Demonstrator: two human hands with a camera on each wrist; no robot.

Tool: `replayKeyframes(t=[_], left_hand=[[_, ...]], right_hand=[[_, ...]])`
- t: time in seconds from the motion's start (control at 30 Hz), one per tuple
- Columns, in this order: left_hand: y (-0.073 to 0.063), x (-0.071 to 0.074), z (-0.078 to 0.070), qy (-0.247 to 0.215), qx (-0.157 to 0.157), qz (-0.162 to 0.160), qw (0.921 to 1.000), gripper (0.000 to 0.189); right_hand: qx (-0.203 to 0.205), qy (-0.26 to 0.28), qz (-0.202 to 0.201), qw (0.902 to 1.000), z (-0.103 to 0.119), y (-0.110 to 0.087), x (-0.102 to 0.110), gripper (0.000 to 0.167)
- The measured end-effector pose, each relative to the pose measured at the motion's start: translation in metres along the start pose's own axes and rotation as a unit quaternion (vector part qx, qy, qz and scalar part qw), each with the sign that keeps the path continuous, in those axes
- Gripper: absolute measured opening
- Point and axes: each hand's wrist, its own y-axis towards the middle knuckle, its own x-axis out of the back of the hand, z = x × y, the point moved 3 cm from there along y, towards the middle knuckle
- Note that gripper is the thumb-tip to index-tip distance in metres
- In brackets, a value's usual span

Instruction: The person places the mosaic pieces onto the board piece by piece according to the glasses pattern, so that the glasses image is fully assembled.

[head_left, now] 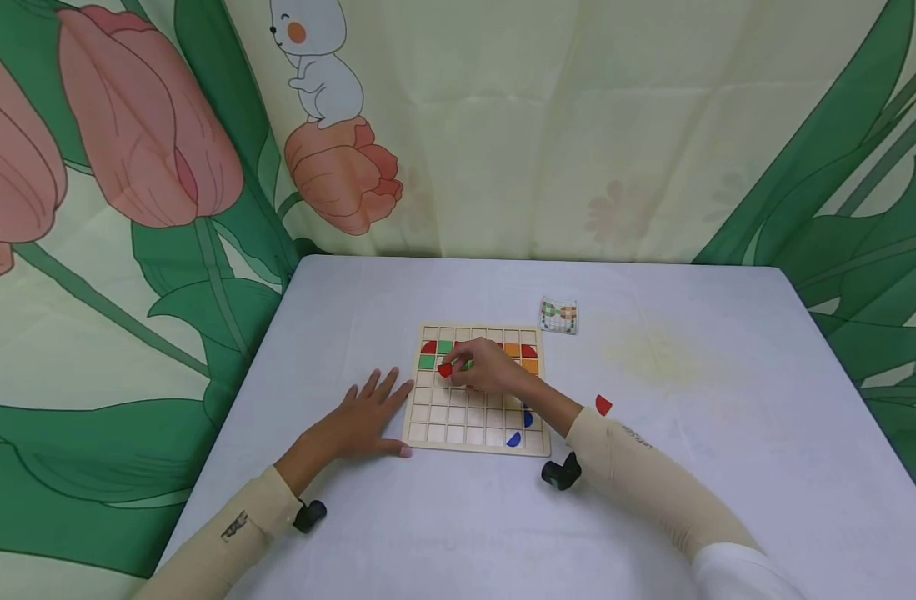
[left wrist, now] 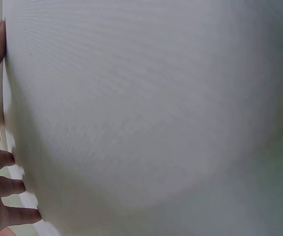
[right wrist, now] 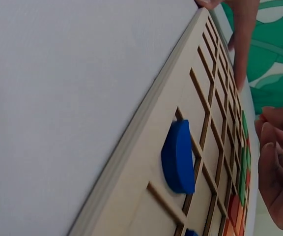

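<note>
A wooden grid board (head_left: 476,451) lies on the white table, with red, green and orange pieces in its far rows. Over its upper left part, my right hand (head_left: 485,367) pinches a small red piece (head_left: 445,370) between thumb and fingertips. My left hand (head_left: 363,419) lies spread on the table, its fingertips and thumb at the board's left edge. A green square (head_left: 427,362) is just left of the held piece. Near the board's front right are a blue half-round piece (right wrist: 179,157) and another blue piece (head_left: 528,418). Some far cells are hidden behind my right hand.
A small pattern card (head_left: 559,316) lies beyond the board's far right corner. One loose red piece (head_left: 603,405) is on the table by my right sleeve. Behind the table (head_left: 698,333) hangs a curtain (head_left: 548,133) printed with tulips.
</note>
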Motion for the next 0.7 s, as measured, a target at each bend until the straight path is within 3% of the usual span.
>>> replayKeyframes(t=[0.27, 0.7], left_hand=[[0.001, 0.000, 0.001, -0.002, -0.003, 0.003, 1.0000, 0.111], [0.002, -0.001, 0.003, -0.001, -0.009, 0.003, 1.0000, 0.111]], right_hand=[[-0.006, -0.026, -0.016, 0.9995, 0.003, 0.015, -0.020, 0.024], [-0.014, -0.088, -0.039, 0.9953, 0.012, 0.022, -0.034, 0.024]])
